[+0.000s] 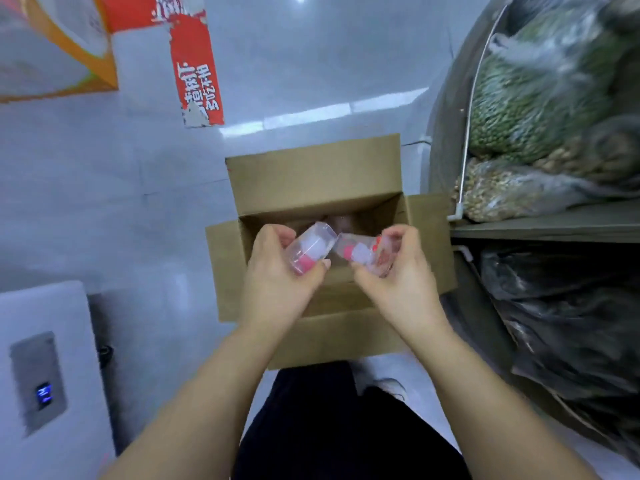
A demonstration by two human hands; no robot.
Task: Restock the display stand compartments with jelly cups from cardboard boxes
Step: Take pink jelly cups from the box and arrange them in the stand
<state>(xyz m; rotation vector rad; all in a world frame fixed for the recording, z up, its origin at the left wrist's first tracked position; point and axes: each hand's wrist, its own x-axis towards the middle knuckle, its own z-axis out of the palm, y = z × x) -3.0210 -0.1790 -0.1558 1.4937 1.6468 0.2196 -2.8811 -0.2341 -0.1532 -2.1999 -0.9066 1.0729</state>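
Your dark trousers [332, 427] fill the bottom of the view, and both bare forearms reach forward from there over an open cardboard box [322, 181] on the pale tiled floor [138, 188]. Your left hand [280, 268] curls its fingers and thumb around a clear jelly cup [313, 247] with a pink band, held tilted above the box's opening. Your right hand [401, 268] grips a second jelly cup [363, 252], also clear with pink and red markings, tilted toward the first; the two cups nearly meet between your hands, though blur keeps you from telling whether they touch. Inside the box, below the cups, something pale pink shows dimly, too blurred to name. All four flaps of the box are folded outward. To your right stands a grey shelf unit [540, 226] holding clear bags of green beans [530, 105] and paler beans [502, 192], with dark plastic bags [561, 313] on the level beneath. To your left sits a white appliance [45, 368] with a small blue-lit display. Farther off on the floor lie a red printed strip [195, 67] and an orange-edged carton [59, 46].
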